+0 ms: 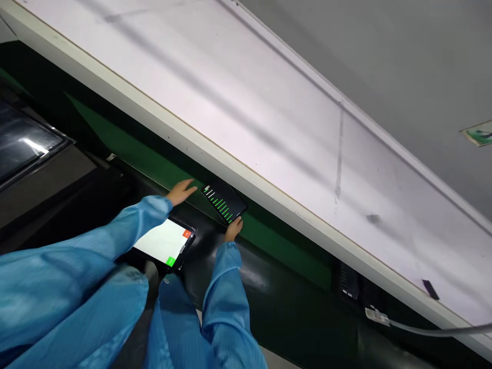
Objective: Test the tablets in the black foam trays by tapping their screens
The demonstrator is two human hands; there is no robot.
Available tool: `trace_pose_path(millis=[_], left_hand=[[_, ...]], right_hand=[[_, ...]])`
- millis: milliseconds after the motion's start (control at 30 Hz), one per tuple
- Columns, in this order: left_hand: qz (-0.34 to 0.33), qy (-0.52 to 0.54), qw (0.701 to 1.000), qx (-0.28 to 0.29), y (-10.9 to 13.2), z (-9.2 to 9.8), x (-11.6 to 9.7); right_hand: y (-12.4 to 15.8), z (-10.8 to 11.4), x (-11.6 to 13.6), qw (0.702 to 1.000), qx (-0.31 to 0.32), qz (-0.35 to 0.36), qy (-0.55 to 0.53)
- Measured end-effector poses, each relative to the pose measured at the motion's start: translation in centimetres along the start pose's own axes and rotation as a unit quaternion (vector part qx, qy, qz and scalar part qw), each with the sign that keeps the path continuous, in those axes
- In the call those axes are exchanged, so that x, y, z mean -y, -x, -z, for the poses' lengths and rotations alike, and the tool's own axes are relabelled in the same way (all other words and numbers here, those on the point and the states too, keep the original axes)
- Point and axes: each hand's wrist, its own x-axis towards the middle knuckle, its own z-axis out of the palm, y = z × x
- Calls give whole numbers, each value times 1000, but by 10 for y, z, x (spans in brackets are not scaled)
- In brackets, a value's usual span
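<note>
A tablet (234, 199) with a black screen and rows of green and white text lies tilted over the green bench surface, partly under the shelf's edge. My right hand (233, 228) grips its lower corner, thumb on the edge. Just off its upper left edge, my left hand (182, 192) is open, thumb and fingers apart, holding nothing. Nearer my body is a second tablet (163, 241) in a dark frame, with a white screen and red and green squares on its right side. My left forearm hides part of it.
A long white shelf (246, 123) runs diagonally above the green bench (265, 233). Another dark device (348, 282) sits under the shelf at right, near a white plug (376, 316) on a grey cable. A small black object (430, 289) rests on the shelf. A dark glossy panel (26, 138) stands left.
</note>
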Motion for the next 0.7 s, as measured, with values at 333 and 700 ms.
trace_pose_path(millis=[333, 700], left_hand=[[178, -38, 980, -79, 226, 104, 132], [212, -47, 976, -24, 182, 104, 141]], right_hand=[[174, 12, -79, 989, 116, -94, 4], [222, 2, -72, 982, 157, -104, 5]])
